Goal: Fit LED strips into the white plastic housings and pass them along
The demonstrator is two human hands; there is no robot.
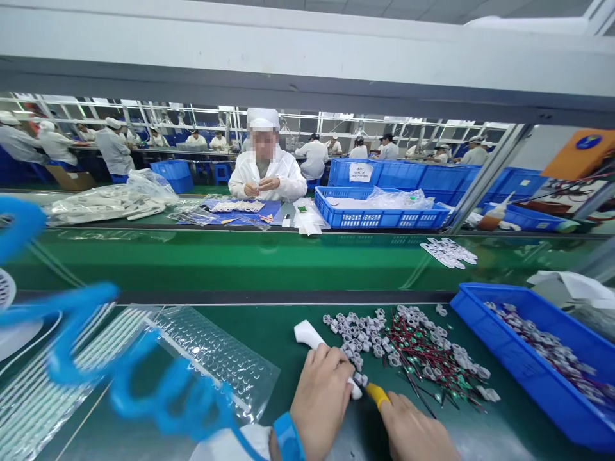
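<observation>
My left hand [323, 390], with a blue band at the wrist, is wrapped over a white curved plastic part [308, 334] lying on the green bench. My right hand [416, 428] grips a yellow-handled tool [377, 396]; its tip is hard to make out beside the lower end of the white part. Small grey ring-shaped pieces [358, 333] lie just beyond my hands. To their right is a heap of red wires [413, 346] with green bits and more grey pieces.
A blue bin [533, 365] of wired pieces stands at the right. Bubble wrap [221, 352] and bagged strips [81, 365] lie left. A blue coiled hose [168, 397] hangs in front. Across the green conveyor [269, 259], a person [266, 169] in white works near a blue crate [379, 218].
</observation>
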